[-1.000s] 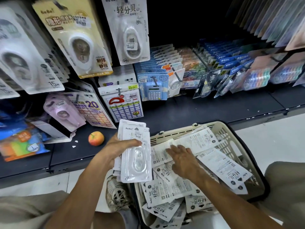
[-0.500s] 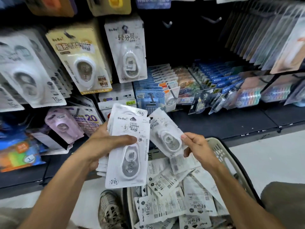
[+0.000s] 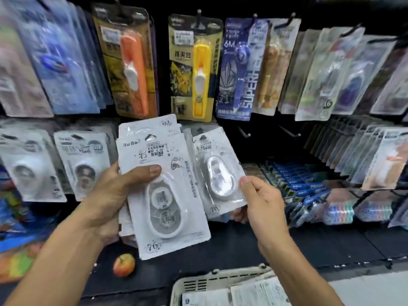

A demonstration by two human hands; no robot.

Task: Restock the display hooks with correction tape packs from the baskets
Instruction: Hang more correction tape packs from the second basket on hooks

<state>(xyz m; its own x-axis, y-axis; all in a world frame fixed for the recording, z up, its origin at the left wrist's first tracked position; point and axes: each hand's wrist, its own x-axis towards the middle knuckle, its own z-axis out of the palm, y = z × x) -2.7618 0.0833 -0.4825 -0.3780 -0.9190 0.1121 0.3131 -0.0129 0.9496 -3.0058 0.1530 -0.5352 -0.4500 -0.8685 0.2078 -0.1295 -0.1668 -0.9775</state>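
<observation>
My left hand grips a stack of white correction tape packs, thumb across the front pack, which faces me. My right hand pinches the lower right edge of a single white correction tape pack, held upright just right of the stack and in front of the display. Two bare display hooks stick out of the dark panel behind it. The cream basket sits at the bottom edge with more packs lying back side up inside.
Hanging packs fill the hooks above and to both sides: orange and yellow pen-type tapes, a blue one. White tape packs hang at left. An apple-shaped item lies on the black shelf. Blue packs stand at right.
The view has tilted up from the basket to the hooks. My right hand lifted one pack out of the basket and raised it beside the stack; my left hand raised the stack too.
</observation>
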